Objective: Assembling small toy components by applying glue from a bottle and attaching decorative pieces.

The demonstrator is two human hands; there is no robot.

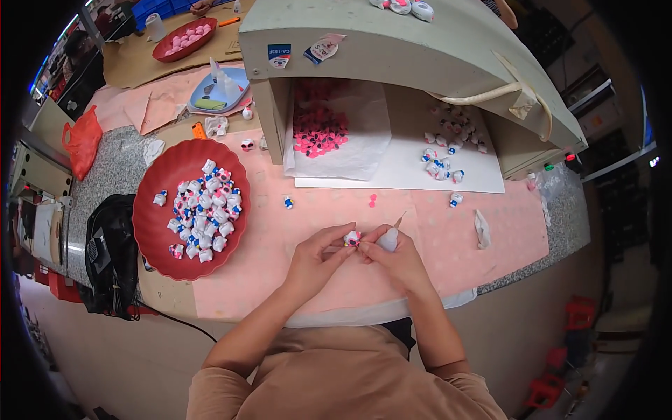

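Between the thumb and fingers of my left hand [313, 257] sits a small white toy figure [351, 239] with pink and black parts on its face. My right hand [404, 266] grips a small translucent squeeze bottle [388, 240] with a thin needle tip pointing up and away. The right thumb and fingertips also meet the figure's side. Just beyond my hands lies a pink bow-shaped piece [372, 201]. One blue-and-white figure [288, 202] stands to its left, and another small figure [456, 200] is to its right.
A red scalloped bowl [145, 238] heaped with figures stands at left. Ahead, a grey-green hooded box [413, 52] covers pink pieces [318, 133] on white paper and several figures [437, 166]. A blue tray [240, 78] holds bottles. Crumpled tissue [482, 229] lies right; a black bag [112, 252] sits left.
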